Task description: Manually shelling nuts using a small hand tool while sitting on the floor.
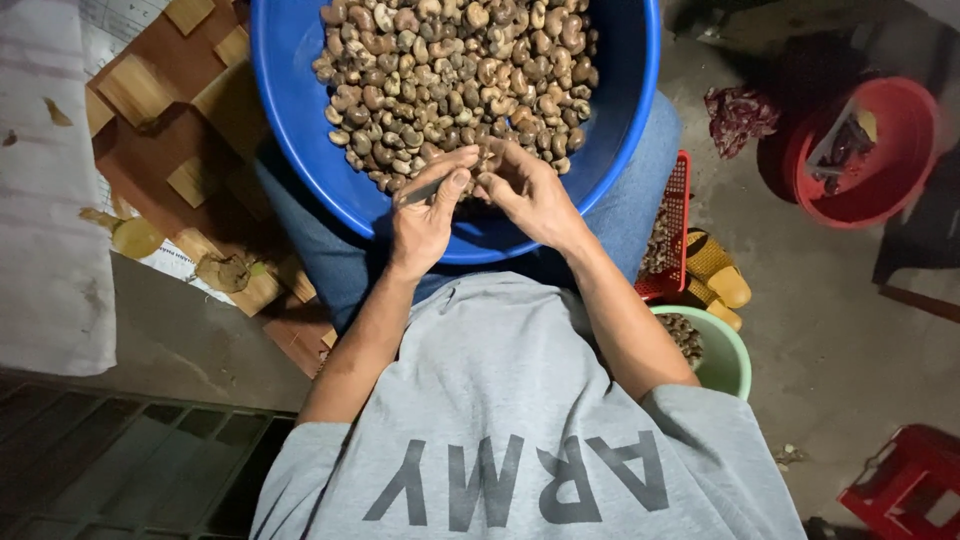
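- Top of round blue plastic basin (300,120) cut off; heaped with brown cashew nuts (450,75), resting on lap.
- Left hand (425,215) closed on thin metal tool (425,190).
- Right hand (530,195) pinching one nut, barely visible between fingertips.

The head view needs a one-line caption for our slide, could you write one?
Both hands, left hand with a thin tool and right hand, work a nut over a blue basin of brown nuts.

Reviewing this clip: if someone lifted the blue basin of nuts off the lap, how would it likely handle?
The blue basin is heaped with brown nuts, so it is probably heavy for its size. It rests on the lap with no flat support in view, so it may tip if pushed at one edge. The nuts lie loose and would likely slide towards the low side, where the left hand and right hand work.
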